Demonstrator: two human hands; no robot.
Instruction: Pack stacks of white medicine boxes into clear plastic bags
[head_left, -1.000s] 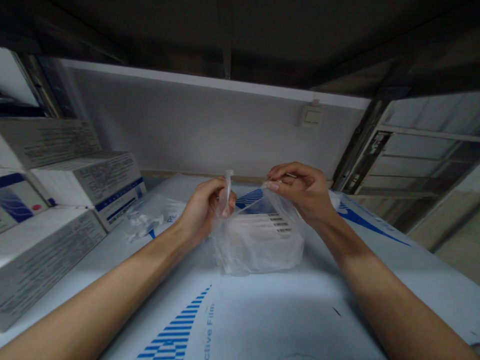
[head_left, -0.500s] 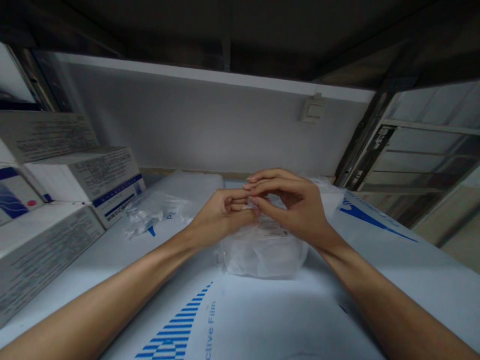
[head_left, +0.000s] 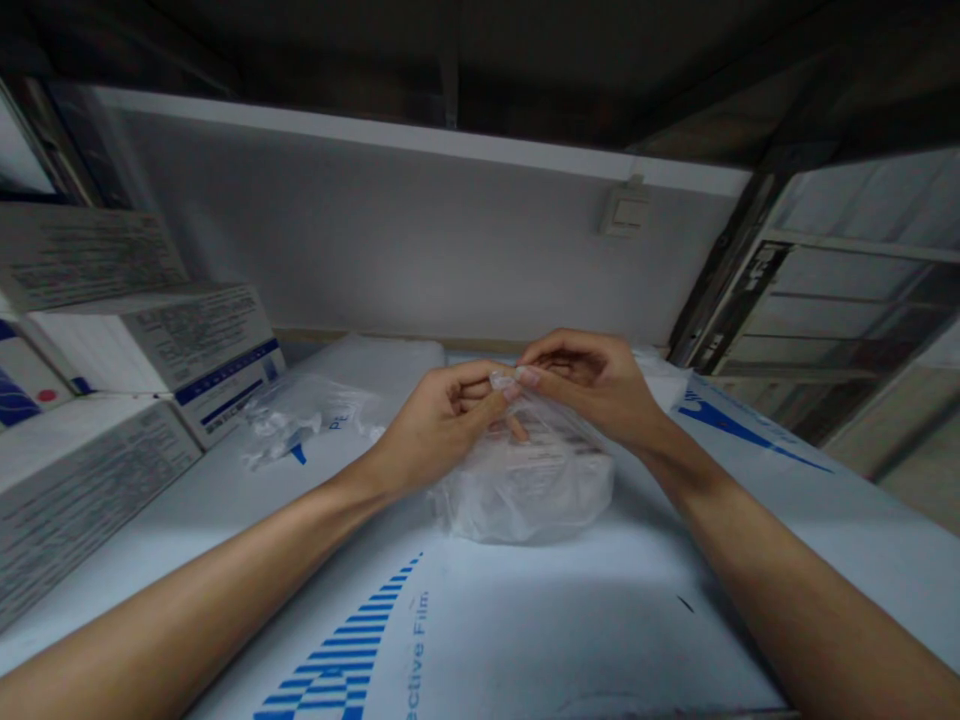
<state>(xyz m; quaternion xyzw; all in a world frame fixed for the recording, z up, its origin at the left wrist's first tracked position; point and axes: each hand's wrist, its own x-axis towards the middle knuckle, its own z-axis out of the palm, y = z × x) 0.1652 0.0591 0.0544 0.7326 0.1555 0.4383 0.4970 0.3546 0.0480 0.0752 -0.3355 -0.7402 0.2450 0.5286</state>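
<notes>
A clear plastic bag (head_left: 525,500) rests on the film-covered surface, with a pale, box-shaped item showing blurrily through it. Its gathered top is pinched between the fingertips of my left hand (head_left: 457,415), which is closed. From the other side, my right hand (head_left: 592,380) also pinches the plastic, thumb and index finger meeting close to the left fingertips. Both hands are above the bag's far part. The exact contents are hard to make out through the plastic.
White boxes (head_left: 225,350) with blue bands and printed text are stacked at left. Crumpled clear plastic bags (head_left: 300,410) lie beside them. The surface (head_left: 570,640) carries blue-printed protective film. Behind is a wall with a switch (head_left: 626,212); a dark shelf (head_left: 337,60) hangs overhead.
My hands have drawn slightly apart at the fingertips, and the bag's gathered top now shows between them. My right fingers have curled in. The view has shifted a little.
</notes>
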